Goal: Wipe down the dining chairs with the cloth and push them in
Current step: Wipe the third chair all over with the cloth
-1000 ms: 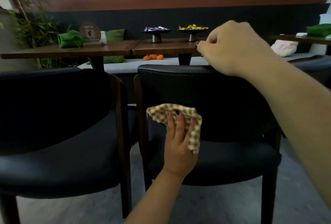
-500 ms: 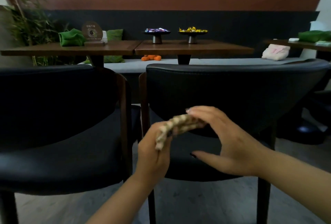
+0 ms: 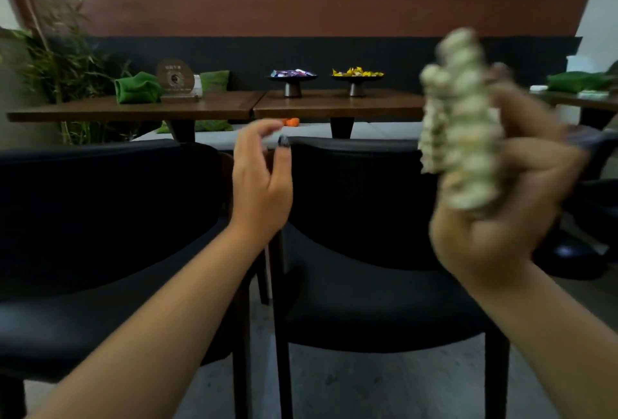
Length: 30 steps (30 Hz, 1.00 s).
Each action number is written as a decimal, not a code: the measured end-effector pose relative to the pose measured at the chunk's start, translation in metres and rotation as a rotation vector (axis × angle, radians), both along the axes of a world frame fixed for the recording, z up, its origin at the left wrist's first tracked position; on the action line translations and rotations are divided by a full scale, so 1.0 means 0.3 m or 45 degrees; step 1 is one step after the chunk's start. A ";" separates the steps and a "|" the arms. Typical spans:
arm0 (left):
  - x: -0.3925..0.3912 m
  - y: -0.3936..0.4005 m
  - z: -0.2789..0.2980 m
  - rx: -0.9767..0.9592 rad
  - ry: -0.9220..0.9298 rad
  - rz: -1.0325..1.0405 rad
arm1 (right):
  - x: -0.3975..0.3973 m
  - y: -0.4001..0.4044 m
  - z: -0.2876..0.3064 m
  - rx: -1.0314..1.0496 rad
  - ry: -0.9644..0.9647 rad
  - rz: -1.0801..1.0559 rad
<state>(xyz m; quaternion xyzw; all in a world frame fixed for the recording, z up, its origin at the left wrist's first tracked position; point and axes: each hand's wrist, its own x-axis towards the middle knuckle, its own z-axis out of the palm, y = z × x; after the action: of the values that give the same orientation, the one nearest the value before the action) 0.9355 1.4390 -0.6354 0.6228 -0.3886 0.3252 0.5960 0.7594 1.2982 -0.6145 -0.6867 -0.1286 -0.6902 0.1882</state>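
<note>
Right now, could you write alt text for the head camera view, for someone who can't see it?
A person's right hand grips a blurred checked cloth raised above two black chairs, while the left hand hovers open between the chair backs. Behind stand wooden tables with two candy dishes.

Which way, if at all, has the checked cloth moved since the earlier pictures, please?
Yes: the cloth has passed from the left hand to the right hand, rising rightward above the right chair's backrest.
</note>
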 end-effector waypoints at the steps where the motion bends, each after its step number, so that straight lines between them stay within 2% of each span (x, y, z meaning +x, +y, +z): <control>1: 0.016 -0.021 0.035 0.011 -0.017 0.022 | 0.034 0.002 -0.006 -0.194 0.104 -0.082; 4: 0.050 -0.090 0.097 0.101 0.018 -0.097 | 0.143 -0.005 -0.082 -0.775 0.257 -0.682; 6: 0.065 -0.125 0.098 0.193 0.065 -0.159 | 0.181 -0.040 -0.126 -1.028 0.278 -0.939; 10: 0.077 -0.153 0.083 0.176 0.000 -0.030 | 0.192 -0.093 -0.166 -1.374 0.422 -0.952; 14: 0.085 -0.155 0.074 0.201 -0.070 -0.011 | 0.184 -0.169 -0.341 -1.931 0.568 -1.254; 17: 0.088 -0.157 0.068 0.173 -0.088 0.023 | 0.168 -0.176 -0.369 -2.161 0.648 -1.279; 19: 0.089 -0.160 0.066 0.163 -0.097 0.023 | 0.161 -0.162 -0.342 -2.032 0.646 -1.154; 21: 0.084 -0.161 0.060 0.168 -0.107 0.022 | 0.128 -0.137 -0.303 -1.706 0.685 -0.937; 27: 0.071 -0.167 0.060 0.119 -0.118 0.070 | -0.088 -0.083 0.006 -0.604 0.261 -0.747; 29: 0.067 -0.171 0.059 0.128 -0.111 0.064 | -0.136 -0.120 0.068 -0.202 0.339 -0.598; 30: 0.064 -0.172 0.058 0.135 -0.110 0.066 | -0.147 -0.130 0.083 -0.056 0.300 -0.553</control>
<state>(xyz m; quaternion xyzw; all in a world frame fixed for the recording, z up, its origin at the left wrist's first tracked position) 0.9547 1.3875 -0.6179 0.6489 -0.4144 0.3460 0.5363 0.7152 1.2591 -0.5896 -0.7780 0.0299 -0.6266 0.0341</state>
